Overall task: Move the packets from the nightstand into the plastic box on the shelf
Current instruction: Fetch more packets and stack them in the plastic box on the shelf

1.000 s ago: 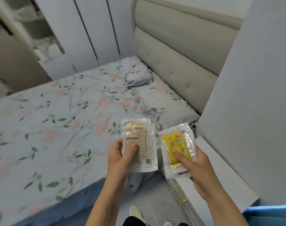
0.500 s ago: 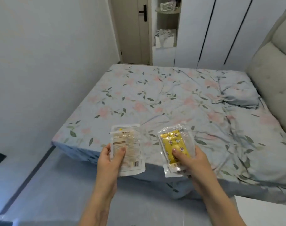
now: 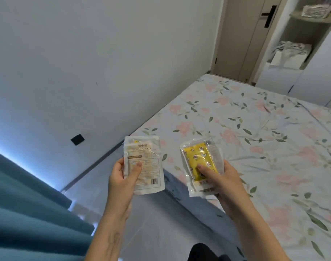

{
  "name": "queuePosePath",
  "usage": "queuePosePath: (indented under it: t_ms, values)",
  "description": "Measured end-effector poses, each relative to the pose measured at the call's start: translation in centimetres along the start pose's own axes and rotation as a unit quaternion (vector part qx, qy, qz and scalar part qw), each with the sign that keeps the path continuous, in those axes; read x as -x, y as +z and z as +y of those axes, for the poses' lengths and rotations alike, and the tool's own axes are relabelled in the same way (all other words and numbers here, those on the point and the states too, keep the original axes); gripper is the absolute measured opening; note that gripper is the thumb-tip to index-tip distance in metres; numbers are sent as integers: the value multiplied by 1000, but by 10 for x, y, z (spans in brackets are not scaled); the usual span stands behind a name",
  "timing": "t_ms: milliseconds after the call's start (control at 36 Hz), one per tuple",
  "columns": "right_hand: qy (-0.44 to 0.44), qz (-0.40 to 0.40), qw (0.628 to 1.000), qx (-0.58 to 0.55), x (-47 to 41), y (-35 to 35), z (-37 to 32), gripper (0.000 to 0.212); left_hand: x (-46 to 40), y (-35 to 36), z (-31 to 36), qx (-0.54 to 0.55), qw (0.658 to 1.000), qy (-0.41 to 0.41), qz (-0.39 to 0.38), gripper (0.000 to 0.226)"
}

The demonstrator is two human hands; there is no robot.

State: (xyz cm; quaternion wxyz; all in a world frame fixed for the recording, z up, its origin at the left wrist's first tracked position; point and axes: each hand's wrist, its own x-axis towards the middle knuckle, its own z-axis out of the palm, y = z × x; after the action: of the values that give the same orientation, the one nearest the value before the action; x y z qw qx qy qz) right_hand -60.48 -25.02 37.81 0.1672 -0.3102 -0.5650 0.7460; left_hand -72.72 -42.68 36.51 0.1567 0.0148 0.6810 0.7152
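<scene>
A person stands at the near corner of a bed (image 3: pixel 255 129), seen from head height looking down at both hands. The left hand (image 3: pixel 121 178) grips a stack of pale packets (image 3: pixel 144 164) printed with text and a barcode, thumb pressed on the front and fingers curled behind. The right hand (image 3: pixel 225 181) grips a stack of clear packets (image 3: pixel 201 164) showing a yellow patterned insert, thumb across the front, fingers wrapped behind. The two stacks are held upright, side by side and apart, above the bed's near corner and the grey floor (image 3: pixel 160 223). The bed's flowered sheet fills the right side. A teal curtain (image 3: pixel 29 213) hangs at the near left. Far right, past a closed door (image 3: pixel 242 34), open shelves (image 3: pixel 300 34) hold folded items.
</scene>
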Motion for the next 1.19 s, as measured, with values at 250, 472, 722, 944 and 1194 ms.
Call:
queuePosePath:
  t_ms: [250,472,722,944,1194]
  values:
    - [8,-80,996,36,-89,71,-8,21,-80,-33,13,25,998,5,63,21]
    - [6,-103,994,47,-217,124,-22,21,-206,-35,35,10,996,5,87,26]
    - [17,-118,991,57,-345,181,-56,28,-332,-24,65,23,994,-6,110,21]
    - [19,-130,990,48,-422,230,-76,22,-414,-29,84,17,991,-10,131,21]
    - [34,-127,991,40,-496,294,-80,18,-519,-57,106,20,990,-6,136,25]
